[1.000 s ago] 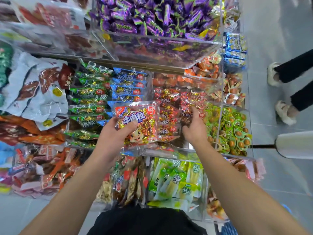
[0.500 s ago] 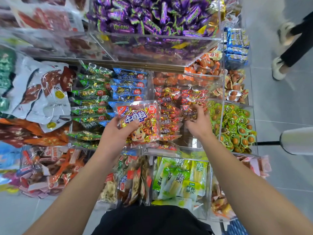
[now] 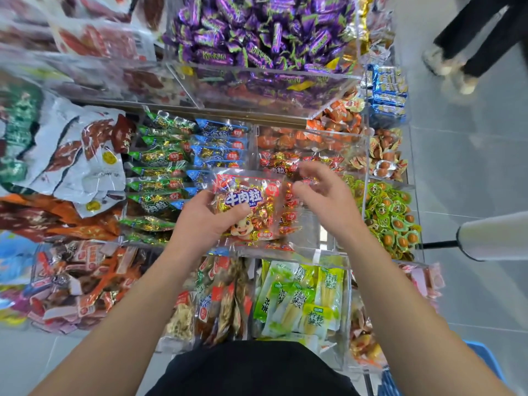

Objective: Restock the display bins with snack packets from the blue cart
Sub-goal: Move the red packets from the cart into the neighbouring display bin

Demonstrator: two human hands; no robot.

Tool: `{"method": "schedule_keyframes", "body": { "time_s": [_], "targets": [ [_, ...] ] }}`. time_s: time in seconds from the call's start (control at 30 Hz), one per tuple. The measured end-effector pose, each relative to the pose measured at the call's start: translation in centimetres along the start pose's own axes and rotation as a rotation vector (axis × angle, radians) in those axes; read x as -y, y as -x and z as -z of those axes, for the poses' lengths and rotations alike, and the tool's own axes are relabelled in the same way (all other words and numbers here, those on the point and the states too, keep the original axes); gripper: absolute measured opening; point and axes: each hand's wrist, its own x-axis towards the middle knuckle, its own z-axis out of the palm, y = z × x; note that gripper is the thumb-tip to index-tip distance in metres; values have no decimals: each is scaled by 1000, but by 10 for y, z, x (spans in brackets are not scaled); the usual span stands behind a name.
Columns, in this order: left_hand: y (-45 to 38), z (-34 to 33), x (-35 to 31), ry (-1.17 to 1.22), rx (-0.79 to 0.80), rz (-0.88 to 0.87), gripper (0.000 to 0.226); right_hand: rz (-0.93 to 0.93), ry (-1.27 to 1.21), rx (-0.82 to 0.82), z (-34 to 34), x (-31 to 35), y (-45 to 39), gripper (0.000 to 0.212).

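My left hand (image 3: 201, 217) grips a clear snack packet (image 3: 251, 205) with red trim, a blue label and a cartoon face, full of gold and red wrapped cubes. It hangs over the clear bin (image 3: 325, 238) that holds the same red packets (image 3: 278, 164). My right hand (image 3: 320, 185) hovers just right of the packet with its fingers spread and curled, empty. A corner of the blue cart (image 3: 483, 358) shows at the bottom right.
Green packets (image 3: 160, 158) and blue packets (image 3: 220, 144) fill the bin to the left. Purple candies (image 3: 257, 32) lie in the upper bin, green egg snacks (image 3: 391, 212) to the right. A person's legs (image 3: 480, 38) stand in the aisle. A white roll (image 3: 491, 235) pokes in from the right.
My right hand has come up out of the red-packet bin and back toward the held packet. The packet in my left hand has shifted slightly right. The person in the aisle has walked farther away.
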Motion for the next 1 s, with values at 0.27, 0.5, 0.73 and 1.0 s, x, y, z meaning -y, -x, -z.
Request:
{"method": "schedule_keyframes", "body": {
  "time_s": [0.27, 0.5, 0.73, 1.0],
  "targets": [
    [6, -8, -6, -45, 90, -130, 47, 187, 335, 149, -2, 38, 2, 15],
    [-3, 0, 7, 193, -33, 43, 74, 101, 425, -138, 66, 18, -14, 12],
    [-8, 0, 14, 241, -26, 83, 61, 171, 972, -192, 68, 0, -41, 24],
    [-10, 0, 14, 263, -25, 119, 52, 133, 1194, -19, 25, -33, -65, 20]
  ]
}}
